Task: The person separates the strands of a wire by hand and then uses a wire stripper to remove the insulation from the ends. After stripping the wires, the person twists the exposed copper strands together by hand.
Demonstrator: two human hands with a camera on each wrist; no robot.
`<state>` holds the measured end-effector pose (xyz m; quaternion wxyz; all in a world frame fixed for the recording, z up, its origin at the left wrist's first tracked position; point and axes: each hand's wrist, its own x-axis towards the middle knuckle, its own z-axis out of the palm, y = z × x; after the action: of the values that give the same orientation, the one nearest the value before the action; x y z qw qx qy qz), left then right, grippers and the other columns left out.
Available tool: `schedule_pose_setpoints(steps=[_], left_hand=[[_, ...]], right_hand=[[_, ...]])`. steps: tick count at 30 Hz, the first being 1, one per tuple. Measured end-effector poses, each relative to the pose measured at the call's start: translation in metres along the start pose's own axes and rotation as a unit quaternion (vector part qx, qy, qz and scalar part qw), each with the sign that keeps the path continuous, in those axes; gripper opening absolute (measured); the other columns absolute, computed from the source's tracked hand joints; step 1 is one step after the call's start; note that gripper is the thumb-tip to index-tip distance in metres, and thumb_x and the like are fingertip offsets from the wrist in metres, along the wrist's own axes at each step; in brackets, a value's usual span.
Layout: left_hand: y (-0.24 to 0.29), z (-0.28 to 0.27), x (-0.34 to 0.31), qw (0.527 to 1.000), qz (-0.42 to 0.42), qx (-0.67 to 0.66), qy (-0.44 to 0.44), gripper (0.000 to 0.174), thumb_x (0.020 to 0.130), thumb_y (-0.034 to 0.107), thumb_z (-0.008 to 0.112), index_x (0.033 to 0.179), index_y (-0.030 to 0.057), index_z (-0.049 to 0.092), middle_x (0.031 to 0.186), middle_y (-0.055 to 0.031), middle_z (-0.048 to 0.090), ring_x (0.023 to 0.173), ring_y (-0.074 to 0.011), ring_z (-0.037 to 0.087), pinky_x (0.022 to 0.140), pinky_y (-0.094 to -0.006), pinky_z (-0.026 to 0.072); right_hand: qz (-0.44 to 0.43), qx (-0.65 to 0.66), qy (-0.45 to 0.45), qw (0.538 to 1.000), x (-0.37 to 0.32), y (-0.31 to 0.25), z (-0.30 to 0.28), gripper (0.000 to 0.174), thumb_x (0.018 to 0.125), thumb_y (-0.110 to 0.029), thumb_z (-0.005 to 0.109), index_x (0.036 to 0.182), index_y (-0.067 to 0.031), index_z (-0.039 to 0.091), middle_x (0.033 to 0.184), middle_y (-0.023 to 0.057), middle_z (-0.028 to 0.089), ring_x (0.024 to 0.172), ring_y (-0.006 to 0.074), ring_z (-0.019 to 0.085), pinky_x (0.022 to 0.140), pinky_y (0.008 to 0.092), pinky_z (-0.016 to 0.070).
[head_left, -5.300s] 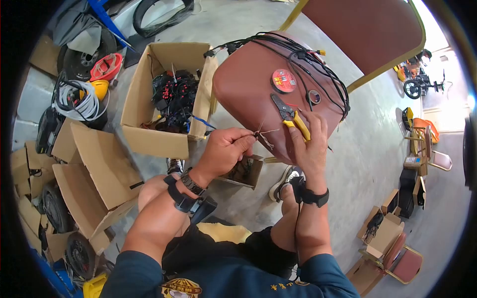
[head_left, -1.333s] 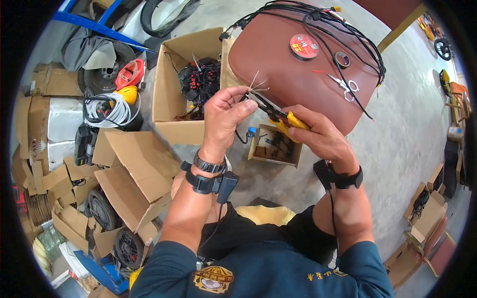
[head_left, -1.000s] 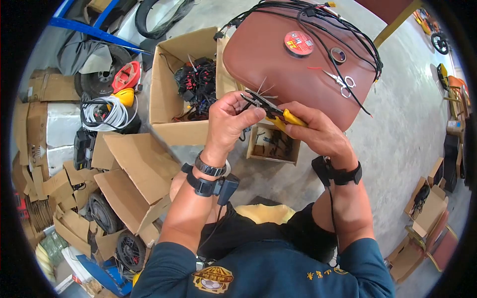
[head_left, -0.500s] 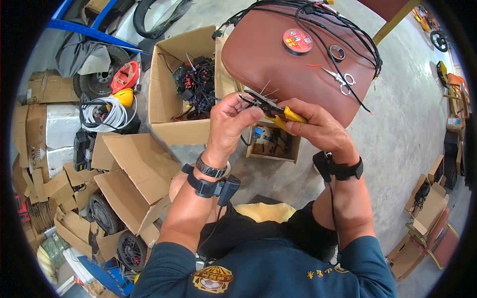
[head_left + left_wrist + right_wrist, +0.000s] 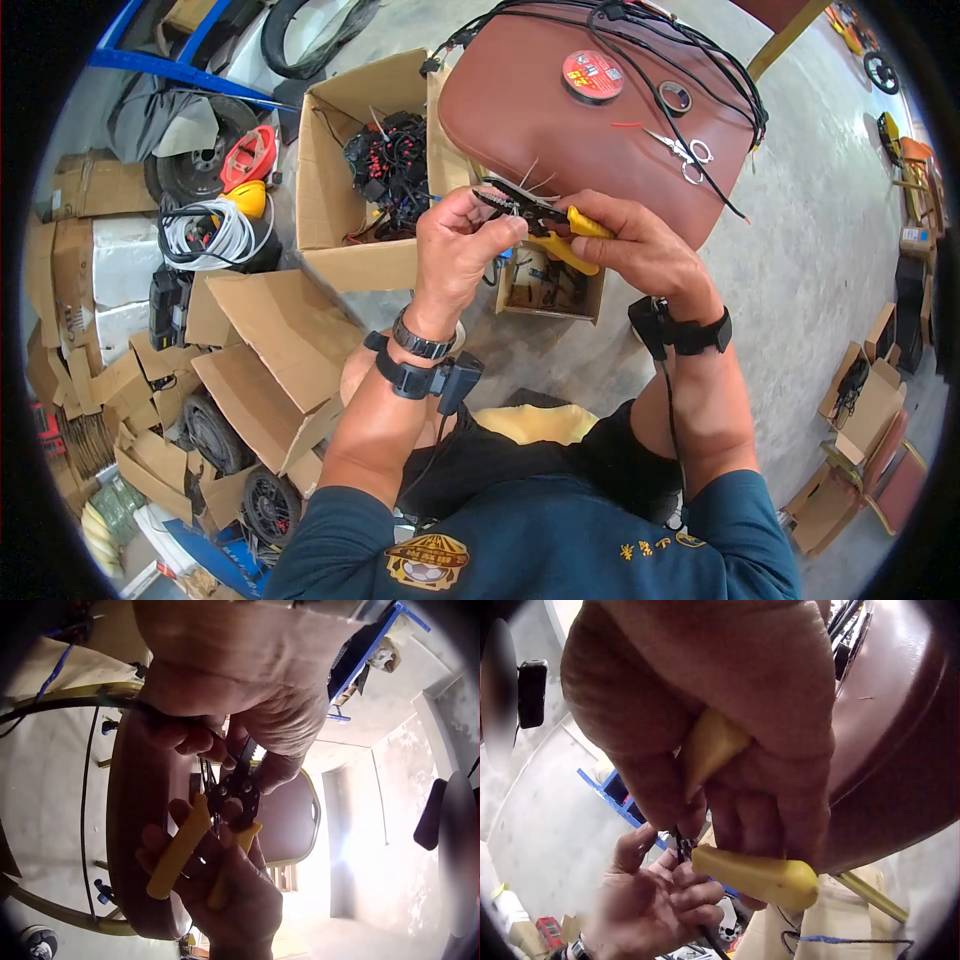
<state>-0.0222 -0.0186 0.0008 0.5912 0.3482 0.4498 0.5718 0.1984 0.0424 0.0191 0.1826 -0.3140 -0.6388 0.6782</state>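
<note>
My left hand (image 5: 455, 245) pinches the end of a black cable (image 5: 714, 946) between thumb and fingers. Thin bare wire strands (image 5: 535, 175) spread upward from that end. With its fingers around the yellow handles, my right hand (image 5: 645, 245) grips a pair of wire strippers (image 5: 540, 212). Their black jaws are parted and overlap the strands right at my left fingertips. In the left wrist view the yellow handles (image 5: 178, 855) stand apart, with right-hand fingers between them. The right wrist view shows a yellow handle (image 5: 757, 877) beneath the right hand.
A brown padded chair seat (image 5: 530, 100) bears a red-labelled tape roll (image 5: 592, 76), a dark tape roll (image 5: 675, 97), scissors (image 5: 690, 160) and coiled black cables (image 5: 745, 85). A cardboard box (image 5: 365, 268) of tangled wiring stands left; a smaller box (image 5: 550, 310) sits below the hands.
Earlier the wire strippers lay on the seat under my right hand; now they are lifted to the strands in my left hand. Over the last second the handles have spread wider.
</note>
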Motion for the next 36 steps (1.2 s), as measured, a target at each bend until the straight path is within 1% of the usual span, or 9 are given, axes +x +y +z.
schedule_pose_setpoints(steps=[1, 7, 13, 22, 25, 31, 34, 36], left_hand=[[0.0, 0.0, -0.001, 1.0, 0.003, -0.005, 0.0, 0.021, 0.082, -0.004, 0.07, 0.103, -0.0007, 0.065, 0.088, -0.0023, 0.068, 0.078, -0.0066, 0.061, 0.07, -0.0219, 0.0498], [0.001, 0.003, -0.005, 0.999, 0.004, -0.047, -0.004, 0.025, 0.082, -0.005, 0.069, 0.106, -0.0015, 0.065, 0.091, -0.0048, 0.069, 0.082, -0.0095, 0.064, 0.076, -0.0239, 0.0531], [0.0, 0.0, -0.006, 0.999, 0.001, -0.045, 0.0, 0.026, 0.081, -0.005, 0.069, 0.106, -0.001, 0.065, 0.092, -0.0049, 0.069, 0.081, -0.0094, 0.064, 0.076, -0.0236, 0.0531], [0.005, -0.003, -0.007, 1.0, -0.001, -0.031, 0.002, 0.021, 0.083, -0.003, 0.069, 0.103, -0.0003, 0.066, 0.09, -0.0036, 0.069, 0.08, -0.0084, 0.064, 0.074, -0.0229, 0.0522], [0.004, -0.003, -0.007, 0.999, 0.006, -0.038, -0.005, 0.019, 0.083, -0.003, 0.068, 0.102, -0.0006, 0.066, 0.091, -0.0038, 0.069, 0.081, -0.0084, 0.064, 0.074, -0.0227, 0.0518], [0.004, -0.002, -0.007, 0.999, 0.005, -0.031, -0.01, 0.017, 0.085, -0.002, 0.067, 0.102, -0.001, 0.066, 0.092, -0.0045, 0.07, 0.082, -0.0095, 0.065, 0.076, -0.0235, 0.0521], [0.007, -0.001, -0.005, 0.999, -0.015, -0.026, -0.011, 0.017, 0.085, -0.002, 0.066, 0.102, -0.0006, 0.066, 0.09, -0.0043, 0.07, 0.075, -0.0071, 0.062, 0.067, -0.021, 0.0495], [0.005, -0.002, -0.002, 0.999, -0.028, -0.021, -0.005, 0.018, 0.083, 0.001, 0.069, 0.1, 0.0, 0.066, 0.082, -0.0059, 0.069, 0.061, -0.0057, 0.053, 0.056, -0.0199, 0.041]], right_hand=[[-0.005, 0.012, -0.001, 1.0, 0.0, 0.001, -0.001, 0.029, 0.092, -0.006, 0.059, 0.121, -0.0035, 0.057, 0.103, 0.002, 0.061, 0.097, 0.0108, 0.053, 0.088, 0.0278, 0.0444], [0.037, 0.064, -0.009, 0.997, 0.002, 0.002, -0.005, 0.028, 0.093, -0.008, 0.06, 0.12, -0.0034, 0.057, 0.105, -0.0002, 0.062, 0.1, 0.0084, 0.054, 0.09, 0.0259, 0.0441], [0.04, 0.112, 0.0, 0.993, 0.003, 0.003, -0.002, 0.027, 0.093, -0.007, 0.061, 0.12, -0.0033, 0.057, 0.102, -0.0008, 0.061, 0.098, 0.0082, 0.053, 0.089, 0.0254, 0.0436], [0.008, 0.016, 0.001, 1.0, 0.009, 0.008, 0.001, 0.024, 0.093, -0.009, 0.062, 0.116, -0.0044, 0.058, 0.099, 0.0002, 0.059, 0.094, 0.01, 0.052, 0.086, 0.027, 0.0435], [-0.002, 0.011, 0.001, 1.0, 0.009, 0.011, 0.001, 0.024, 0.093, -0.009, 0.062, 0.116, -0.0039, 0.058, 0.098, 0.0004, 0.059, 0.095, 0.0103, 0.053, 0.087, 0.0272, 0.0436], [0.013, 0.045, 0.001, 0.999, 0.006, 0.007, 0.002, 0.025, 0.093, -0.01, 0.062, 0.117, -0.0037, 0.057, 0.099, 0.0, 0.059, 0.095, 0.0104, 0.053, 0.088, 0.0279, 0.0441], [0.072, 0.112, -0.003, 0.991, 0.003, -0.002, 0.004, 0.025, 0.093, -0.009, 0.062, 0.118, -0.004, 0.057, 0.1, -0.0003, 0.058, 0.097, 0.01, 0.052, 0.089, 0.0278, 0.0441], [0.044, 0.045, 0.006, 0.998, 0.004, 0.003, 0.003, 0.025, 0.093, -0.009, 0.061, 0.118, -0.0042, 0.057, 0.102, -0.0002, 0.059, 0.098, 0.01, 0.053, 0.089, 0.0277, 0.044]])
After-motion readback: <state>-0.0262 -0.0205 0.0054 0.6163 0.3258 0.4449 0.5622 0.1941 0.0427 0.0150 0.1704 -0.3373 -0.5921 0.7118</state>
